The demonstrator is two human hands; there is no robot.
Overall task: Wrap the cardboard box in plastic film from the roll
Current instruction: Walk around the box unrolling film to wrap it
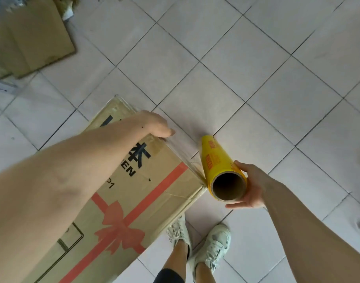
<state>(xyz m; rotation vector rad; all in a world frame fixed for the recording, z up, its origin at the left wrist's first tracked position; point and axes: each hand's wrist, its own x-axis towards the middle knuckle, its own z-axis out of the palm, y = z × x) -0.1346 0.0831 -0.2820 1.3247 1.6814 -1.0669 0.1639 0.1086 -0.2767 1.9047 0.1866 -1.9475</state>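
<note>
- Floor (226, 58): pale square tiles with dark grout, laid diagonally across the view.
- Cardboard box (117, 201): stood near left on the tiles; printed red ribbon and bow, dark lettering.
- Flattened cardboard (32, 37): stacked far left.
- Plastic film (185, 154): clear sheet stretched from the box's right edge to the roll.
- Roll (218, 162): yellow, hollow core, just right of the box.
- Shoes (214, 246): white, near centre.
- Left hand (156, 124): rested on the box's far right edge, fingers bent over it.
- Right hand (249, 184): fingers curled round the roll's near end.
</note>
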